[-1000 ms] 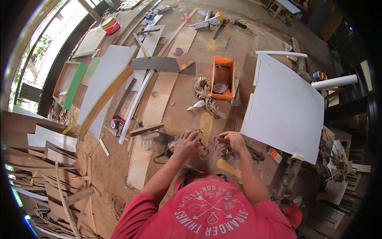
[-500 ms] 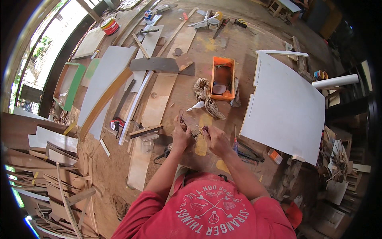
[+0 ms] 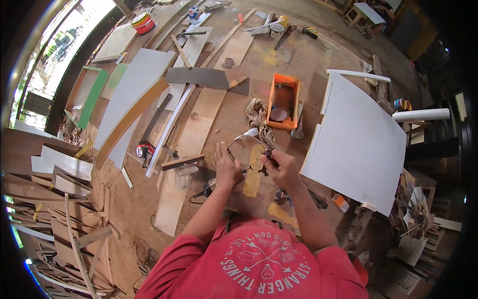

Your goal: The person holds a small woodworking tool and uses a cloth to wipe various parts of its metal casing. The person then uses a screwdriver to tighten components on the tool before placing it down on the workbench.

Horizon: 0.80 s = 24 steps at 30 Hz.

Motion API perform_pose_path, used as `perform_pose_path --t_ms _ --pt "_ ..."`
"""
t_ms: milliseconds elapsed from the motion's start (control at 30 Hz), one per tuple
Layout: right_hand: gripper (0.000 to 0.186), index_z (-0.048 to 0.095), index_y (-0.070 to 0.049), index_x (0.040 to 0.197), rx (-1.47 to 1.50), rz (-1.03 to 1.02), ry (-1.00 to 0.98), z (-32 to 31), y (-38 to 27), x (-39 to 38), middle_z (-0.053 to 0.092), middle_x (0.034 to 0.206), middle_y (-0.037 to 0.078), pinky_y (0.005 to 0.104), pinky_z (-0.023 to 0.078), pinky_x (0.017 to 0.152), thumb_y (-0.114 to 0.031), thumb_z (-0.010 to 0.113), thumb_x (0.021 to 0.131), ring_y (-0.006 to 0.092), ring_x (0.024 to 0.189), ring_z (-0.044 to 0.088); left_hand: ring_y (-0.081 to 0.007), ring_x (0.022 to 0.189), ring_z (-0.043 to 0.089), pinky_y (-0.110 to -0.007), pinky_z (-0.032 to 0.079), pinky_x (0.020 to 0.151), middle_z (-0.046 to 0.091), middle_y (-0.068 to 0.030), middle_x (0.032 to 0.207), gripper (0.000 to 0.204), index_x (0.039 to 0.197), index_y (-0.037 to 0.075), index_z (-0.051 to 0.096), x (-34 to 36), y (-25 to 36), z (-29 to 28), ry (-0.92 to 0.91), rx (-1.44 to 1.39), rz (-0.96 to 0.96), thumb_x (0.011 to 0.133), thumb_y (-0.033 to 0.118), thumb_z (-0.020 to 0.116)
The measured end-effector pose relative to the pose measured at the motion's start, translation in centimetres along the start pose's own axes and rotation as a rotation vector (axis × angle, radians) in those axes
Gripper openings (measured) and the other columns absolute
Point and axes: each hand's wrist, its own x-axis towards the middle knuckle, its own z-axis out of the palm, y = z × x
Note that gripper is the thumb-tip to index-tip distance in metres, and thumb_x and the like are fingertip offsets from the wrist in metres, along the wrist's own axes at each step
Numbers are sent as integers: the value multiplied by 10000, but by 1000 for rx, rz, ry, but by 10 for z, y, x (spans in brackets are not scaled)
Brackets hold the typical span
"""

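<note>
My left hand [image 3: 228, 167] has its fingers together and pointing up, holding a thin dark cord [image 3: 231, 153] at the fingertips. The cord arches over to my right hand [image 3: 279, 167], which pinches a small dark item at its end, too small to name. Just beyond the hands lie a white squeeze bottle [image 3: 250, 133] and a bundle of beige cloth [image 3: 257, 112]. A dark tool with a cable [image 3: 206, 188] is partly hidden below my left hand; other small tools [image 3: 281, 197] lie below my right wrist.
An orange bin [image 3: 294, 99] stands beyond the cloth. A large white panel [image 3: 356, 144] lies at right. Boards [image 3: 199, 117], strips and a green-edged tray [image 3: 92, 99] cover the left. Offcuts [image 3: 59, 224] pile at lower left. Another person [image 3: 382, 15] is at a far bench.
My hands have risen from low over the worktop toward the squeeze bottle. The cord has been lifted and stretched into an arch, and my right hand has shifted up and to the right.
</note>
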Motion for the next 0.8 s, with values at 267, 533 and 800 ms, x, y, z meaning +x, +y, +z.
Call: perform_pose_path --t_ms 267,533,800 --pt "151 662 -12 950 -94 -24 55 44 13 -23 707 767 187 460 554 597 -126 753 992 382 675 719 -367 1642 266 -541 253 1311 356 -170 1750 810 1652 10 398 4 -9 3 -117 91 77 920 205 686" --pt "182 603 2 946 -126 -52 48 71 41 -55 694 757 199 483 562 599 -113 737 993 412 688 716 -384 1626 293 -544 270 1308 355 -159 1750 785 1655 7 388 -5 -10 3 -145 70 177 948 194 672" --pt "204 581 -9 941 -234 -103 92 80 40 -86 661 729 200 498 551 561 -153 703 1020 418 645 695 -378 1620 304 -528 271 1311 365 -150 1744 787 1659 12 381 -11 -2 -4 -194 100 199 950 194 671"
